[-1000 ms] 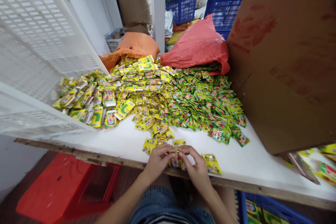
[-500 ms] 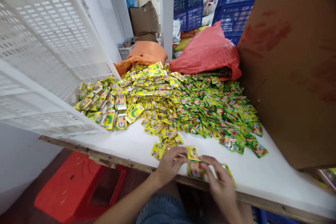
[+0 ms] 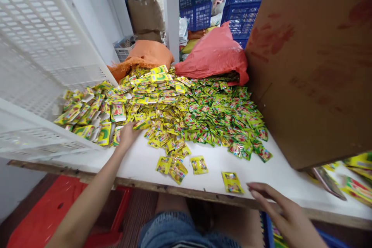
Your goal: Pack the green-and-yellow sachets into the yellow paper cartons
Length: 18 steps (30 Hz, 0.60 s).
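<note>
My left hand (image 3: 128,135) reaches to the left part of the heap, its fingers closed on the end of a small yellow box (image 3: 143,124); the fingertips are partly hidden. Flat yellow-green boxes (image 3: 104,133) lie beside that hand. Low on the right, past the table edge, my right hand (image 3: 280,207) is empty, thumb and fingers apart. Nearest to it lies a single yellow sachet (image 3: 232,183). Another yellow sachet (image 3: 199,165) sits further left, by a small cluster of yellow sachets (image 3: 178,171). Green sachets (image 3: 223,116) form the right part of the heap.
A white perforated crate (image 3: 43,46) borders the left side, a big cardboard box (image 3: 302,73) the right. Orange (image 3: 151,52) and red (image 3: 215,54) sacks lie behind the heap. Below the table are a red stool (image 3: 43,213) and a blue crate (image 3: 269,228).
My left hand has gone from the front edge to the boxes at the left. My right hand has drawn away to the right, and the green packet between the hands has left them.
</note>
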Available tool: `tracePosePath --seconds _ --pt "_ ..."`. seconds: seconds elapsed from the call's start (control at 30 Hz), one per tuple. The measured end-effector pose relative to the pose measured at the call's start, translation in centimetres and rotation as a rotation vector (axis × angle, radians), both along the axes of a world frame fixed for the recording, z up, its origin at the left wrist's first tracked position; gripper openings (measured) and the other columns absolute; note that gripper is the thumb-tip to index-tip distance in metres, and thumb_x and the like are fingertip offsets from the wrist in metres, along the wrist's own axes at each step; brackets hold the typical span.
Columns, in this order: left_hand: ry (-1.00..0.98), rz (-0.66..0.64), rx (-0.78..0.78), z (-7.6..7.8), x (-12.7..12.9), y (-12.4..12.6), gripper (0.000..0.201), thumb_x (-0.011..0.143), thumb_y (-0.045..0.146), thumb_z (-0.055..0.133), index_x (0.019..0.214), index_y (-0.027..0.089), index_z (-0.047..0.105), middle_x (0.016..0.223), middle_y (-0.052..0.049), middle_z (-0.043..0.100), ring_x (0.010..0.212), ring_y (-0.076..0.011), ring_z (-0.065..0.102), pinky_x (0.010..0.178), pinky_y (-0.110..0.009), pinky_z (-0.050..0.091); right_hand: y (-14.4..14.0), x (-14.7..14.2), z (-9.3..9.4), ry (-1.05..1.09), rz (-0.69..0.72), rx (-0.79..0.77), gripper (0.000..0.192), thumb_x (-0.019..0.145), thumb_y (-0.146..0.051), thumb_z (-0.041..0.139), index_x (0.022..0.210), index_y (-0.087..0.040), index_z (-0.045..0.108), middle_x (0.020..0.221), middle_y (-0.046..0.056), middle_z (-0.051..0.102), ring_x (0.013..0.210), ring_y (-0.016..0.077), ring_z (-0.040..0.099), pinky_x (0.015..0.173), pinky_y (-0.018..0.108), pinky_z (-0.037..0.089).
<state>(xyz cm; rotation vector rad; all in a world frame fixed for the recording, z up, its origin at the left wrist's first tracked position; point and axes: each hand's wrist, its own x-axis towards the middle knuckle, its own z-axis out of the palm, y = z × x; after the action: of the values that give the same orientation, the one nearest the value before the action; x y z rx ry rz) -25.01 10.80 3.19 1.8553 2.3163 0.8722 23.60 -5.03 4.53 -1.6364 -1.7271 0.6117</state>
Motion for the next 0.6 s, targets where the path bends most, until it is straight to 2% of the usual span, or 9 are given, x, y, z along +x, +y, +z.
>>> tracePosePath --seconds 0.07,0.13,0.2,0.23,0.3,0.4,0.47,0.53,0.6 --pt "-0.023 -0.082 0.029 0.9 2.1 -1.4 0.029 0.071 0.021 0.059 0.098 0.013 0.059 0.101 -0.012 0.063 0.099 -0.0287 0.056 0.087 -0.042 0.042 1.4 -1.6 0.2 0.111 0.010 -0.102 0.034 0.074 -0.053 0.055 0.088 -0.024 0.066 0.093 0.007 0.068 0.086 0.0238 0.061 0.079 0.035 0.048" --pt "-0.067 -0.222 0.067 2.0 5.2 -3.5 0.022 0.070 0.015 0.056 0.091 0.018 0.061 0.101 -0.006 0.063 0.101 -0.0225 0.055 0.090 -0.036 0.042 3.1 -4.9 -0.1 0.311 -0.011 -0.147 0.039 0.076 -0.053 0.053 0.096 -0.021 0.061 0.097 0.009 0.066 0.085 0.0225 0.060 0.080 0.035 0.047" --pt "-0.233 -0.533 0.119 2.9 8.9 -5.9 0.028 0.068 0.005 0.051 0.087 0.021 0.064 0.107 -0.005 0.059 0.106 -0.0216 0.052 0.094 -0.037 0.039 4.4 -8.7 -0.6 0.584 0.033 -0.224 0.047 0.077 -0.055 0.051 0.109 -0.021 0.054 0.097 0.009 0.065 0.079 0.0198 0.061 0.075 0.034 0.048" --pt "-0.291 -0.645 0.126 3.1 10.7 -7.1 0.032 0.066 0.001 0.049 0.084 0.022 0.065 0.111 -0.005 0.057 0.110 -0.0219 0.049 0.096 -0.038 0.038 4.8 -10.4 -1.0 0.713 0.077 -0.293 0.051 0.077 -0.055 0.051 0.115 -0.021 0.050 0.095 0.008 0.064 0.074 0.0180 0.061 0.070 0.032 0.048" --pt "-0.375 -0.784 0.102 3.2 13.9 -8.9 0.040 0.061 -0.005 0.045 0.078 0.023 0.067 0.118 -0.004 0.052 0.117 -0.0227 0.043 0.102 -0.040 0.031 5.1 -13.1 -1.8 0.893 0.159 -0.407 0.052 0.074 -0.054 0.057 0.114 -0.020 0.052 0.090 0.006 0.064 0.065 0.0145 0.058 0.060 0.028 0.046" --pt "-0.606 -0.681 0.166 2.3 16.8 -9.9 0.042 0.060 -0.007 0.043 0.082 0.022 0.065 0.123 -0.005 0.048 0.120 -0.0231 0.040 0.102 -0.041 0.031 4.9 -14.9 -2.7 1.014 0.207 -0.438 0.044 0.068 -0.048 0.067 0.100 -0.019 0.060 0.085 0.004 0.062 0.064 0.0121 0.053 0.054 0.023 0.042" --pt "-0.735 -0.606 0.209 1.6 17.6 -9.9 0.038 0.062 -0.005 0.044 0.082 0.021 0.063 0.119 -0.005 0.051 0.117 -0.0230 0.044 0.099 -0.041 0.033 4.5 -15.1 -2.9 1.037 0.199 -0.432 0.041 0.068 -0.046 0.068 0.098 -0.019 0.061 0.085 0.003 0.061 0.064 0.0111 0.051 0.053 0.022 0.040" --pt "-0.818 -0.605 0.204 1.1 18.2 -9.8 0.032 0.065 -0.002 0.047 0.080 0.021 0.063 0.116 -0.005 0.053 0.114 -0.0232 0.047 0.098 -0.041 0.035 4.3 -15.1 -2.8 1.032 0.206 -0.481 0.040 0.069 -0.046 0.067 0.099 -0.020 0.061 0.081 0.001 0.059 0.059 0.0091 0.047 0.048 0.019 0.036" --pt "-0.946 -0.573 0.224 0.8 18.8 -9.7 0.032 0.069 0.004 0.052 0.093 0.023 0.062 0.122 -0.005 0.051 0.116 -0.0231 0.046 0.098 -0.039 0.036 4.1 -15.3 -2.8 1.042 0.232 -0.544 0.039 0.070 -0.048 0.066 0.096 -0.020 0.061 0.074 0.000 0.058 0.051 0.0062 0.041 0.043 0.018 0.030"
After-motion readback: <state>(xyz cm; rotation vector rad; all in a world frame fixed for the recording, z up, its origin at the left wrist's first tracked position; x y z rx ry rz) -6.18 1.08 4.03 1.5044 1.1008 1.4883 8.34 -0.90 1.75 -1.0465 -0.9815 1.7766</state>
